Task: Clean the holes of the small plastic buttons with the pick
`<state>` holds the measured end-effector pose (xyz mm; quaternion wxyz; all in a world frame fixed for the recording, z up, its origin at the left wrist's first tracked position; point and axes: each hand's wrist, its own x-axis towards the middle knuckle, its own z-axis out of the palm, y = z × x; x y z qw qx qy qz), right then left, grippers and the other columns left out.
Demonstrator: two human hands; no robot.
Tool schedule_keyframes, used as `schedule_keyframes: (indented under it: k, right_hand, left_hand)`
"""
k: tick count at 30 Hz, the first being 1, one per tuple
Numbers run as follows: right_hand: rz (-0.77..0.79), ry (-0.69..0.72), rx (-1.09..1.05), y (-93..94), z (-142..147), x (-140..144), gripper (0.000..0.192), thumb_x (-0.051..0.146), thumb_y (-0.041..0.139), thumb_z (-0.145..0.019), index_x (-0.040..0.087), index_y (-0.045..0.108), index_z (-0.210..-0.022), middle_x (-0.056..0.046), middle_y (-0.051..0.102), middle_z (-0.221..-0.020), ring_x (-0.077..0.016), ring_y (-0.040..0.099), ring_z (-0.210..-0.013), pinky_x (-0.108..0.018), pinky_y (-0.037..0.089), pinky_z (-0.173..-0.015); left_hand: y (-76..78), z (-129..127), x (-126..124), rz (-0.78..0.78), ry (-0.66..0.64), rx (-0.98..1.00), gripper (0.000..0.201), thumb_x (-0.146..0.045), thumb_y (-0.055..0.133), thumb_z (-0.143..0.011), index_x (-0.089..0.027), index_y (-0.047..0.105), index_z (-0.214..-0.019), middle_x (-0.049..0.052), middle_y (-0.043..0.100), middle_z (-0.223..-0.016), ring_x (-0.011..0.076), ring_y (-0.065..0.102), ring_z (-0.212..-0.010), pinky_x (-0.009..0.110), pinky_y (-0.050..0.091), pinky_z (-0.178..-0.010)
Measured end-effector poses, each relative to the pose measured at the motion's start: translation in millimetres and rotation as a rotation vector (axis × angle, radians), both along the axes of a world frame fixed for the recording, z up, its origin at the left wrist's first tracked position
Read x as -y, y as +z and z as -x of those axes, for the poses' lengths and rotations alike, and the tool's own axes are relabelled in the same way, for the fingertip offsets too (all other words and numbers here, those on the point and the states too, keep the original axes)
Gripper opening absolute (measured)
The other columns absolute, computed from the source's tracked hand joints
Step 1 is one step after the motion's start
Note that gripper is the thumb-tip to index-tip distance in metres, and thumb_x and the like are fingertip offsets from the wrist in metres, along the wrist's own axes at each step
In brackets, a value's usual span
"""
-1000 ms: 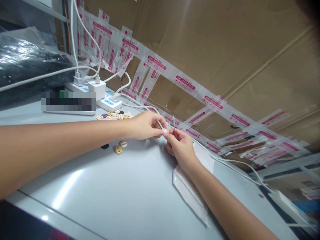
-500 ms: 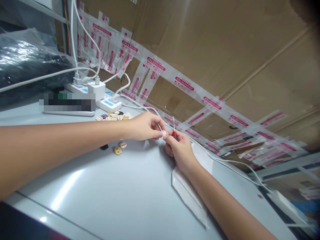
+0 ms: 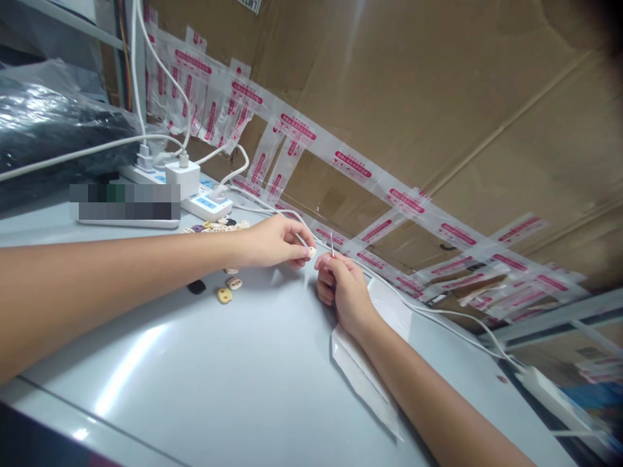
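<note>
Between the thumb and fingertips of my left hand (image 3: 280,241) is a small cream two-holed cord lock (image 3: 312,251). My right hand (image 3: 343,285), just to its right, is closed around a small screwdriver (image 3: 332,245). The slim metal shaft points upward, and the handle is hidden in the fingers. A gap separates the two hands. Behind my left forearm lies a pile of cord locks (image 3: 224,224) in cream, yellow, purple and black. In front of that forearm are a yellow cord lock (image 3: 224,296), a cream one (image 3: 235,283) and a black piece (image 3: 196,287).
A crumpled white plastic bag (image 3: 363,373) lies under my right forearm. Power strips (image 3: 208,205) with a white adapter (image 3: 183,178) and cables stand at the back left, near a dark plastic-wrapped bundle (image 3: 58,136). Taped cardboard (image 3: 389,130) rises along the table's back edge.
My hands have drawn apart; the cord lock stays in the left one, and the screwdriver stays in the right. The red of its handle, visible before, is now covered. The view has shifted slightly.
</note>
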<state>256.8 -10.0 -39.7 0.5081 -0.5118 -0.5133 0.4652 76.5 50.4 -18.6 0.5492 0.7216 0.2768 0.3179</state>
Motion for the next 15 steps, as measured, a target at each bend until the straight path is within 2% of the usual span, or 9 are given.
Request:
schedule_keyframes:
  k: [5,8,13,15]
  right_hand:
    - [-0.009,0.005,0.009,-0.5,0.8,-0.2,0.02,0.037,0.066,-0.073,0.021,0.054,-0.075,0.012,0.03,-0.049,-0.0049,0.025,-0.036,-0.019,0.017,-0.036]
    - [-0.017,0.002,0.015,-2.1,0.5,-0.8,0.02,0.037,0.066,-0.074,0.021,0.054,-0.076,0.012,0.03,-0.049,-0.0049,0.026,-0.036,-0.019,0.018,-0.036]
    - [-0.016,0.015,0.02,-1.9,-0.5,-0.9,0.028,0.046,0.063,-0.08,0.02,0.055,-0.074,0.012,0.029,-0.05,-0.0046,0.025,-0.036,-0.019,0.018,-0.035]
    - [0.001,0.027,0.028,0.6,-1.3,-0.1,0.035,0.052,0.061,-0.082,0.02,0.055,-0.072,0.011,0.031,-0.05,-0.0042,0.024,-0.034,-0.019,0.018,-0.035]
  left_hand:
    - [-5.6,-0.5,-5.7,0.041,-0.011,0.069,0.014,-0.024,0.069,-0.081,-0.016,0.065,-0.092,0.003,0.072,-0.082,0.0129,0.067,-0.075,0.03,0.055,-0.079]
    - [-6.6,0.1,-6.7,0.033,-0.009,0.046,0.015,-0.022,0.071,-0.078,-0.017,0.066,-0.091,0.004,0.073,-0.087,0.0147,0.069,-0.081,0.031,0.055,-0.083]
    - [-2.5,3.8,-6.5,-0.025,0.084,-0.1,0.02,-0.03,0.074,-0.076,-0.021,0.074,-0.093,0.004,0.076,-0.097,0.0201,0.069,-0.094,0.031,0.052,-0.085]
    - [-1.8,4.4,-8.0,-0.056,0.113,-0.083,0.022,-0.032,0.076,-0.075,-0.021,0.074,-0.093,0.004,0.076,-0.099,0.0202,0.069,-0.097,0.032,0.051,-0.088]
